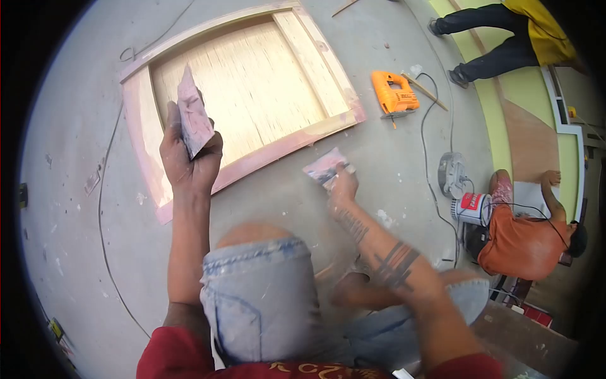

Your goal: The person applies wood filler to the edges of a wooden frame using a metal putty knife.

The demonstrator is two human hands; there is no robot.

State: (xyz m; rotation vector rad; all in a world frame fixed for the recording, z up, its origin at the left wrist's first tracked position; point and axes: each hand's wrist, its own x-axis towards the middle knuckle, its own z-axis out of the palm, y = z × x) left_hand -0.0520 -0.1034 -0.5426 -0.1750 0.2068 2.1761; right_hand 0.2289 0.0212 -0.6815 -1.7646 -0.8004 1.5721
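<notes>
My left hand [191, 148] is closed round a flat plate [195, 117] coated in pink paste, held up over the near left part of a shallow wooden panel [246, 85]. Pink paste also lines the panel's frame [284, 144]. To the right, my right hand [343, 184] grips a putty knife [328, 165] whose blade carries pink paste. The knife is over the grey floor, apart from the panel's near edge, and is slightly blurred.
An orange jigsaw [395, 93] and a wooden stick [424, 90] lie right of the panel, with a cable nearby. Further right are a grey tool [452, 174], a white can [472, 208], a crouching person in orange [524, 246] and a standing person's legs [486, 44].
</notes>
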